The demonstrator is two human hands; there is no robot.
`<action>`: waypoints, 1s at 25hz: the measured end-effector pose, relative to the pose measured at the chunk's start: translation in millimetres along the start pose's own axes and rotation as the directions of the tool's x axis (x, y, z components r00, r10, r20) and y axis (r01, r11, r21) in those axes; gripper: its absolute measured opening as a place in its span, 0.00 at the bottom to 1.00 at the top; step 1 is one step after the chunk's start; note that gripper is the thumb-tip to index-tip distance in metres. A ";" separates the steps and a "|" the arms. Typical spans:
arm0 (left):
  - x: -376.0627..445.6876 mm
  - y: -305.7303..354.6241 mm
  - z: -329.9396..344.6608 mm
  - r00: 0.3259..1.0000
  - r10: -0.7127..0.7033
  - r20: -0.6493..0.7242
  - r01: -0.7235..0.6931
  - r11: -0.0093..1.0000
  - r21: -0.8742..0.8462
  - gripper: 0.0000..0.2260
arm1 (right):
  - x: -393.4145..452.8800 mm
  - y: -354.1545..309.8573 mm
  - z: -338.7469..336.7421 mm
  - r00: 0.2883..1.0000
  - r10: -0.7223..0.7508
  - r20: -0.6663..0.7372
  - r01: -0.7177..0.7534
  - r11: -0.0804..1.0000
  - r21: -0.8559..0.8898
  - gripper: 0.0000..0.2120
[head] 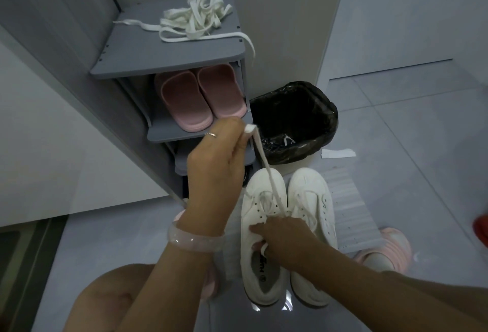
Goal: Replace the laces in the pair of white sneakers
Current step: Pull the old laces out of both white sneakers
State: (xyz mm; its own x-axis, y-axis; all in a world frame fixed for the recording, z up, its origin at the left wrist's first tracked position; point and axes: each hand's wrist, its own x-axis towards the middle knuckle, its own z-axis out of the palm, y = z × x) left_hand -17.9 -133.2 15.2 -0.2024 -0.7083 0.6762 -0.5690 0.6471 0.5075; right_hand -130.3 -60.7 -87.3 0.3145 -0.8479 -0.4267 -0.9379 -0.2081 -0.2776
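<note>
Two white sneakers stand side by side on the floor, the left sneaker (260, 260) and the right sneaker (314, 228). My left hand (219, 162) pinches a white lace (266, 170) and holds it taut, up and away from the left sneaker's eyelets. My right hand (284, 239) rests on the left sneaker's tongue area, fingers curled at the collar with a bit of lace by them. A heap of loose white laces (195, 18) lies on top of the grey shoe rack (169, 64).
Pink slippers (203, 96) sit on the rack's shelf. A bin lined with a black bag (295, 122) stands beside the rack, just beyond the sneakers. A white paper strip (338, 153) and a ribbed mat (348, 215) lie on the tiled floor.
</note>
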 end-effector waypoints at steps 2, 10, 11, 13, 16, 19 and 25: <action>-3.9 -9.3 8.3 0.979 -0.105 0.175 0.088 0.991 0.103 0.11 | 1.2 2.1 0.8 1.000 0.009 0.005 -0.010 1.000 0.016 0.23; -75.9 -64.5 66.3 0.457 -0.604 0.653 0.401 0.795 0.454 0.09 | 3.4 7.0 -6.2 0.995 0.005 -0.095 0.011 0.986 0.164 0.18; -77.0 -65.7 67.8 0.458 -0.610 0.647 0.421 0.790 0.446 0.07 | 6.9 6.9 -7.1 0.988 0.009 -0.152 0.014 0.990 0.144 0.17; -76.1 -69.8 68.2 0.463 -0.608 0.645 0.433 0.790 0.434 0.05 | 14.4 4.2 -8.0 0.975 0.040 -0.220 -0.018 0.995 0.101 0.18; -76.4 -70.8 66.0 0.476 -0.573 0.667 0.393 0.817 0.422 0.07 | 26.7 1.3 -9.8 0.964 0.116 -0.239 -0.097 0.991 0.090 0.20; -73.9 -77.1 64.8 0.489 -0.568 0.662 0.367 0.823 0.434 0.09 | 33.7 2.3 -12.9 0.967 0.159 -0.200 -0.154 0.987 0.039 0.20; -65.5 -57.8 56.7 0.579 -0.617 0.533 0.381 0.782 0.493 0.09 | 31.0 0.1 -11.6 0.967 0.185 -0.175 -0.191 0.981 -0.023 0.21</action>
State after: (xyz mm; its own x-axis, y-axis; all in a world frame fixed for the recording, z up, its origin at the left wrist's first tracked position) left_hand -17.0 -140.2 -88.8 -0.1905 -0.9598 -0.2060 -0.9149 0.0975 0.3917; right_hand -122.3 -92.7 -90.5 0.1054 -0.9439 -0.3130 -0.9839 -0.0532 -0.1709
